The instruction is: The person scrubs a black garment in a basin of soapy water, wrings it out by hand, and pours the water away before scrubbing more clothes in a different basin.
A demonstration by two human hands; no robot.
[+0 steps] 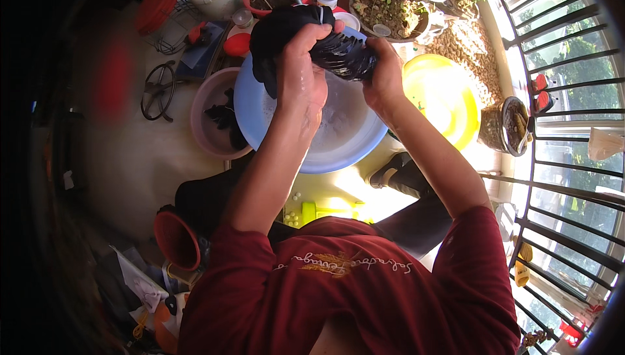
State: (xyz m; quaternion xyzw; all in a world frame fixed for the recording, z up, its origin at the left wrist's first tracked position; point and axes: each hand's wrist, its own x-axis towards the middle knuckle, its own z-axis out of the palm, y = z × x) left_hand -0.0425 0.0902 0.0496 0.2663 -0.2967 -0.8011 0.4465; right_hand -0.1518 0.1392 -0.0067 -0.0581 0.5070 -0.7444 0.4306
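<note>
Black wet cloth stretches between the left hand and right hand at upper centre, its twisted length sloping down rightward. Both hands' fingers are curled tight around it, neither nearer.

Room to pass opens between the left forearm and right forearm, above the blue basin; a pink basin blocks the left, a yellow basin the right; dark cloth bars the far side.
</note>
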